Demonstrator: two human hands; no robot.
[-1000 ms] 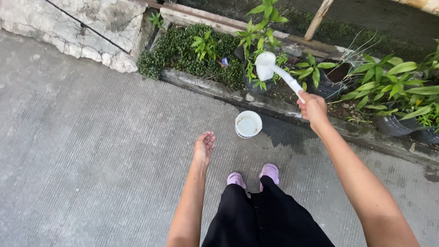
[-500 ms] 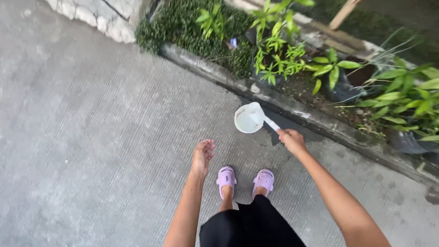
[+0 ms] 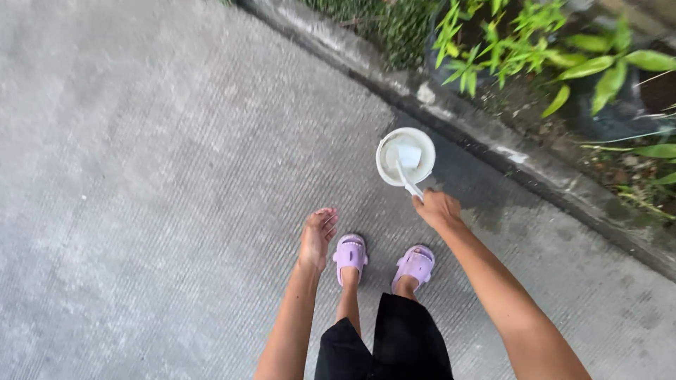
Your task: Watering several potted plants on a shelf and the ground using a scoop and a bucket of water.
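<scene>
My right hand (image 3: 436, 208) grips the handle of a white plastic dipper (image 3: 406, 163), whose scoop end is down inside a small white bucket (image 3: 387, 172) standing on the concrete. My left hand (image 3: 316, 236) hangs loose at my side with the fingers curled slightly apart and nothing in it, just left of my feet in lilac slippers (image 3: 350, 255).
A low concrete curb (image 3: 493, 151) runs diagonally behind the bucket, with a wet dark patch beside it. Leafy green plants (image 3: 521, 42) and dark pots fill the bed beyond. Ridged grey pavement (image 3: 141, 176) spreads to the left.
My right hand brought the dipper down from over the plants and lowered its scoop into the bucket. The view tilted downward; my left hand stayed hanging.
</scene>
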